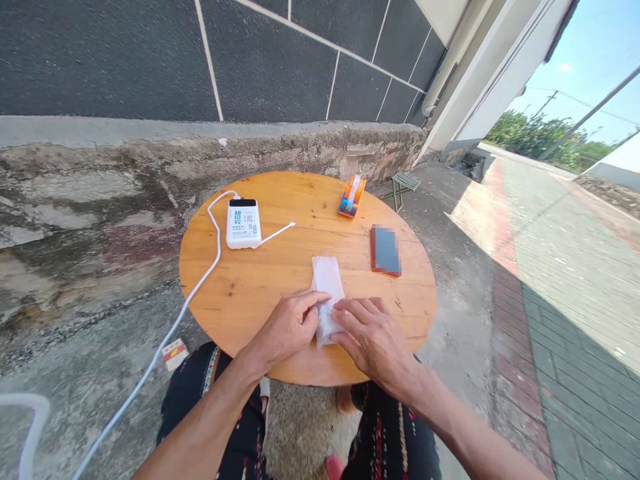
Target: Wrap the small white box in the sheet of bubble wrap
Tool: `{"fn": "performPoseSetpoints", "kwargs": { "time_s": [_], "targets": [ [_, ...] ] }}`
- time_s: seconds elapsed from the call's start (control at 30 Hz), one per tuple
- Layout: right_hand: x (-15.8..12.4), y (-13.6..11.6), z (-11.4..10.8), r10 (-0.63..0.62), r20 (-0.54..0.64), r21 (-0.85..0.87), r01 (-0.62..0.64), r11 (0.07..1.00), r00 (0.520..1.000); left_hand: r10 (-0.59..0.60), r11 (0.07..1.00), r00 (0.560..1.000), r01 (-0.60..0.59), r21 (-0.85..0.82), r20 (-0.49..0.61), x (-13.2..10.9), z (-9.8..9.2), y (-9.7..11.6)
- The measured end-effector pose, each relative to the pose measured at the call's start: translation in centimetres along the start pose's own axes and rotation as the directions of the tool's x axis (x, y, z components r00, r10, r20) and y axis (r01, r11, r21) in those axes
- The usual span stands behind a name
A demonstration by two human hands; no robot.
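A narrow white packet (327,273), seemingly bubble wrap or thin translucent film folded flat, lies on the table's near half, pointing away from me. At its left edge my left hand (293,323) is closed, the index finger reaching over the top and the other fingers curled under. My right hand (367,333) grips from the right, its bent fingers pressing on the surface and its thumb by the lower end. Both hands touch the packet's near part. What is inside the packet cannot be made out.
On the round wooden table (295,220) stand a white power bank (243,227) with a white cable (213,257), an orange-and-blue tape dispenser (353,196) and a dark, red-edged rectangular object (385,251), blurred. A folding stool (404,183) stands behind, near the wall (280,67).
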State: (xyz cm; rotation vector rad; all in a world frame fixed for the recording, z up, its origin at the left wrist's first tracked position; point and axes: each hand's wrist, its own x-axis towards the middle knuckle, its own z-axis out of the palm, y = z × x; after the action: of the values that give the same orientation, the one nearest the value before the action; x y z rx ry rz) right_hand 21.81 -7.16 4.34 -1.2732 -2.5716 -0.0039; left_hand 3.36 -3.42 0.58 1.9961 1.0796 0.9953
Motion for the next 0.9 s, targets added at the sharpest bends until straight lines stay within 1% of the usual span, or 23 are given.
{"fn": "performPoseSetpoints", "kwargs": {
  "time_s": [0.1, 0.27, 0.37, 0.5, 0.53, 0.6, 0.67, 0.7, 0.83, 0.9],
  "targets": [
    [1.0, 1.0, -0.6, 0.002, 0.052, 0.067, -0.005, 0.998, 0.999, -0.066, 0.997, 0.997, 0.067, -0.035, 0.03, 0.4, -0.3, -0.1],
    [2.7, 2.6, -1.0, -0.021, 0.115, 0.134, 0.005, 0.991, 0.993, -0.077, 0.994, 0.993, 0.084, -0.069, 0.09, 1.2, -0.8, -0.1],
    [3.7, 3.3, -1.2, -0.042, 0.173, 0.184, 0.009, 0.983, 0.984, -0.085, 0.994, 0.993, 0.09, -0.058, 0.08, 1.5, -1.0, -0.1],
    [4.8, 4.1, -1.4, -0.106, 0.26, 0.265, 0.034, 0.964, 0.96, -0.122, 0.992, 0.992, 0.123, -0.032, 0.026, 1.3, -1.1, -0.2],
    [5.1, 4.3, -1.4, -0.126, 0.276, 0.282, 0.045, 0.958, 0.953, -0.13, 0.99, 0.991, 0.131, -0.049, 0.035, 1.2, -1.2, -0.2],
    [5.4, 4.6, -1.4, -0.162, 0.295, 0.305, 0.067, 0.95, 0.942, -0.13, 0.984, 0.988, 0.14, -0.113, 0.086, 1.0, -1.4, -0.1],
    [5.6, 4.7, -1.5, -0.175, 0.296, 0.302, 0.082, 0.95, 0.939, -0.126, 0.975, 0.982, 0.149, -0.163, 0.139, 0.8, -1.5, 0.0],
    [5.6, 4.7, -1.6, -0.175, 0.292, 0.291, 0.087, 0.953, 0.94, -0.132, 0.974, 0.98, 0.156, -0.167, 0.148, 0.8, -1.6, 0.0],
    [5.3, 3.9, -1.6, -0.174, 0.311, 0.227, 0.105, 0.968, 0.934, -0.18, 0.972, 0.976, 0.196, -0.133, 0.125, 0.7, -1.5, 0.0],
    [5.0, 3.4, -1.4, -0.144, 0.311, 0.186, 0.089, 0.978, 0.939, -0.196, 0.968, 0.974, 0.211, -0.139, 0.116, 0.7, -1.4, 0.0]
  ]
}}
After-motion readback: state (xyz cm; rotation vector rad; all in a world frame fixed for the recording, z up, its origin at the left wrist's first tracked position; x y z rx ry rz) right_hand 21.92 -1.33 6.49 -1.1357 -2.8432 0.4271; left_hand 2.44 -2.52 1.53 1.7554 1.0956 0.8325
